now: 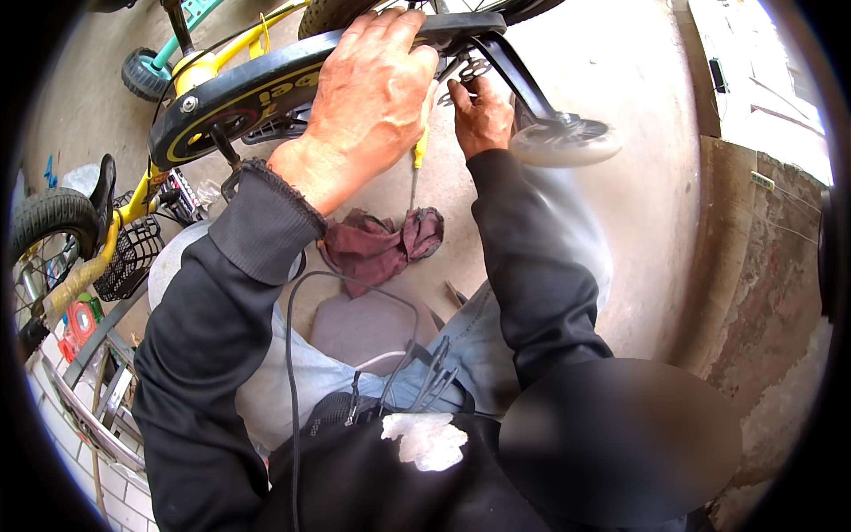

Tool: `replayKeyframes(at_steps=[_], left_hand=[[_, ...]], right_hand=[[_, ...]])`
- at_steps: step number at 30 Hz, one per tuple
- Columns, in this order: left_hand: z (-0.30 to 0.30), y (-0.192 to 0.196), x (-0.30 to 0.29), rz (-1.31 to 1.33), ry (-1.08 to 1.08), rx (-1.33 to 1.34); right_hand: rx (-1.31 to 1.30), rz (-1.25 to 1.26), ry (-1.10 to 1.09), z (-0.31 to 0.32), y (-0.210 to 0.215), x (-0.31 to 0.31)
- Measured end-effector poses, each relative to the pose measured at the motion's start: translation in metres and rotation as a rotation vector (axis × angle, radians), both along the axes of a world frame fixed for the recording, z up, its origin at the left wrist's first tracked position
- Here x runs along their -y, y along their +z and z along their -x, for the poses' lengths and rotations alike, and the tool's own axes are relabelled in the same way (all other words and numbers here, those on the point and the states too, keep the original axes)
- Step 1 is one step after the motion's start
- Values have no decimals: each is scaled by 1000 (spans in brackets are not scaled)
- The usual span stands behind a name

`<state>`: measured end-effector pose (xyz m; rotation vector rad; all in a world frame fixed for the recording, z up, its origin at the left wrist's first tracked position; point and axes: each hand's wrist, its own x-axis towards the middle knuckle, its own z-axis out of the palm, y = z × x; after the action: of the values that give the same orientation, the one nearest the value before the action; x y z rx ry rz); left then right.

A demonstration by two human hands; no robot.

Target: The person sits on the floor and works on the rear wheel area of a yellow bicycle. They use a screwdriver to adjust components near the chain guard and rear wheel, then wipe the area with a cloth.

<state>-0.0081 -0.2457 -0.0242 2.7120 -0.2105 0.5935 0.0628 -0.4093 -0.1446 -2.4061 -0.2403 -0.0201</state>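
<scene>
A small yellow bicycle has a black chain guard (pixel 292 75) with yellow markings. My left hand (pixel 372 93) is closed over the guard, fingers across its top edge. Just right of it, my right hand (pixel 483 115) pinches at a small metal bracket with holes (pixel 475 68) near the rear wheel; the fingertips are partly hidden. A black stay (pixel 519 75) runs down to a whitish training wheel (pixel 567 142) beside my right wrist. Below my left hand shows a screwdriver (pixel 420 149) with a yellow handle; whether that hand touches it I cannot tell.
A dark red cloth (pixel 381 244) lies on the concrete floor between my knees. At left are a second yellow bicycle frame (pixel 133 208), its tyre (pixel 55 217) and a black basket (pixel 130 257). A black cable (pixel 291 372) hangs before me. A worn wall (pixel 762 266) stands at right.
</scene>
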Motion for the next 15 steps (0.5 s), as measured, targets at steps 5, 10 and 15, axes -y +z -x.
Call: replayKeyframes(at_steps=[5, 10, 15], left_hand=[[-1, 0, 2, -17, 12, 5], [1, -2, -1, -31, 22, -6], [0, -3, 1, -47, 18, 6]], right_hand=[[239, 95, 21, -13, -8, 3], [89, 296, 93, -16, 24, -4], [386, 176, 128, -36, -11, 11]])
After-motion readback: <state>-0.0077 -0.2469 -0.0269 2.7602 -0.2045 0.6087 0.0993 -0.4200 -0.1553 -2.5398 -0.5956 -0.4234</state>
